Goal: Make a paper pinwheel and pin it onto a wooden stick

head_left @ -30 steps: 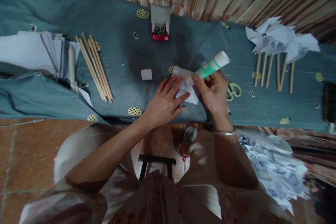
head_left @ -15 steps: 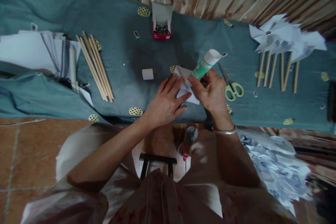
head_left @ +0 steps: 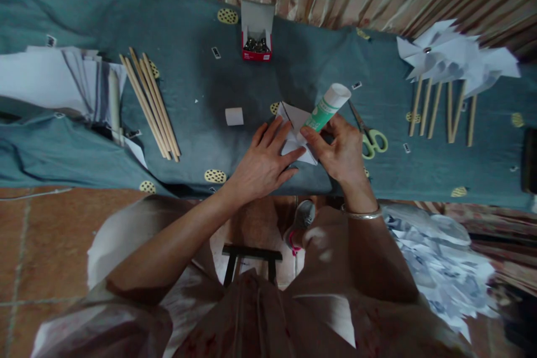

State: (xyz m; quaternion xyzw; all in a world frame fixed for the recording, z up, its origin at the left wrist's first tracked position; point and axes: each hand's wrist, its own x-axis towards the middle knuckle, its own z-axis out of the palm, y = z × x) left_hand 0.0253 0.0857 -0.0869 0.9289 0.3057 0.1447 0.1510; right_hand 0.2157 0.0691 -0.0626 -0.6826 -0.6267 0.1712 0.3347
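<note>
A small folded piece of white paper lies on the cloth in front of me. My left hand rests flat on its left part with fingers spread. My right hand is closed around a green and white glue stick, tilted so its lower end meets the paper; that end is hidden by my fingers. The white glue stick cap lies to the left of my left hand. Scissors with light green handles lie just right of my right hand, partly covered by it.
A red and white box of metal pins stands open at the back. Wooden sticks and stacked white paper lie at left. Several paper pinwheels lie at right. Below the table's right edge are crumpled paper scraps.
My right hand and the glue stick have shifted slightly, the stick's top dipping a little lower. My left hand stays on the paper. The whole view has moved slightly.
</note>
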